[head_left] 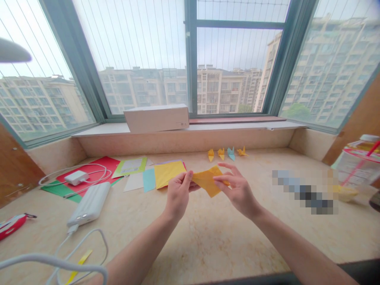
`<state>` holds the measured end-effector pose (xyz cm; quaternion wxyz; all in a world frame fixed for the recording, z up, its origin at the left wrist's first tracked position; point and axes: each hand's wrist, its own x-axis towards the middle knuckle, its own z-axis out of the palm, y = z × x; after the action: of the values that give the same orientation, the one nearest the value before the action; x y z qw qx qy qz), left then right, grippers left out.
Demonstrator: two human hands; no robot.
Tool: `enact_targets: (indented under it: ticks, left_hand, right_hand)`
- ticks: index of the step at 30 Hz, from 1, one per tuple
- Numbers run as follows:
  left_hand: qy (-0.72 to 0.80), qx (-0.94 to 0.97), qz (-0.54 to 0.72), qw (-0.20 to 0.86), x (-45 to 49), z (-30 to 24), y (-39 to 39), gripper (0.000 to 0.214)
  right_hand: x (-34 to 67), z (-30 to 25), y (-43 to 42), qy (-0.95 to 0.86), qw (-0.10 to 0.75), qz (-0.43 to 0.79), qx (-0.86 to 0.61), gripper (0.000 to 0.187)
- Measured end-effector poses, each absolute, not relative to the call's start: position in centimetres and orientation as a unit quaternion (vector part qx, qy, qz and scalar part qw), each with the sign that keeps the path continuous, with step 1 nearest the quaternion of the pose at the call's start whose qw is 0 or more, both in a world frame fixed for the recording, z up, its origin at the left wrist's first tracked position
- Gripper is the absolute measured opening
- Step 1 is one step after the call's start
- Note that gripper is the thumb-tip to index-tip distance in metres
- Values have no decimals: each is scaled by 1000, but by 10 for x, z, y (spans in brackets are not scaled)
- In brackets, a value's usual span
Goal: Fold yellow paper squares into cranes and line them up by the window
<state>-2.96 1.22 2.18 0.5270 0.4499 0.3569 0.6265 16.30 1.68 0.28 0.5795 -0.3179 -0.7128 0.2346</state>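
Bare stone sill (208, 237) under both hands, left hand (178, 192) and right hand (237, 190) each pinching orange paper (208, 181) edges

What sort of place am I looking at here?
Probably a home bay-window ledge in a high-rise flat, used as a craft spot: a beige stone sill, apartment blocks outside the green-framed windows, and both hands holding folded orange paper near small paper cranes.
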Motion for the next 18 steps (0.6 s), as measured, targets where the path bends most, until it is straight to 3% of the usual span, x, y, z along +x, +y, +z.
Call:
enact_targets:
  ticks: [5,11,15,18]
  left_hand:
    - [370,439,649,499,-29,21,12,41]
    - [376,448,655,479,-32,22,12,42]
    - [384,425,675,466,-34,23,15,47]
    - [406,421,654,480,-30,20,12,52]
  right_hand:
    - [159,-1,26,-615,619,371,-319,14]
    - [156,6,26,-542,611,493,-299,57]
    - [159,7,28,-545,602,480,-332,42]
    - [165,4,31,-546,650,376,-371,32]
